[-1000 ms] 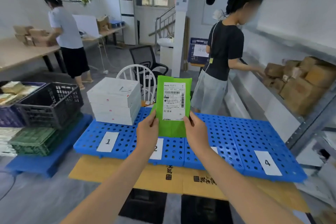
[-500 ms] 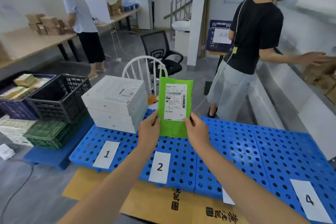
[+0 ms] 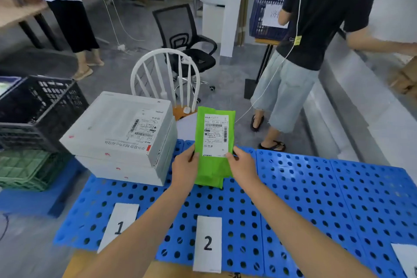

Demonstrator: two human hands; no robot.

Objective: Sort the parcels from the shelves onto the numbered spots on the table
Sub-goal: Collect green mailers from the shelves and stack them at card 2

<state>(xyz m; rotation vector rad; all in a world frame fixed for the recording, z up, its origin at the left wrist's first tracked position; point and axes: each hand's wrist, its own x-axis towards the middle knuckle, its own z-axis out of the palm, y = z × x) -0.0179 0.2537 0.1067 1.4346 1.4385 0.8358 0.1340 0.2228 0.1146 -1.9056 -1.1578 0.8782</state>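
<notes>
Now the green parcel [image 3: 214, 144] sits lower than before, above the blue worktop [image 3: 304, 187] behind label 2 [image 3: 208, 242], both hands' [image 3: 185, 168] [image 3: 242, 166] fingers still grasping its lower edges.

Green parcel [image 3: 214, 149]: thin plastic mailer, slightly glossy, creased at lower end; white paper label [image 3: 216, 135], matt, printed. Blue table surface [image 3: 304, 192]: moulded plastic panels, perforated, smooth with dull sheen. Number cards [image 3: 208, 244]: matt white paper. Stacked white boxes [image 3: 121, 133]: smooth matt cardboard, paper labels. Black crate [image 3: 38, 110]: lattice plastic. White chair [image 3: 165, 79]: painted, glossy. Office chair [image 3: 180, 36]: black mesh back.
</notes>
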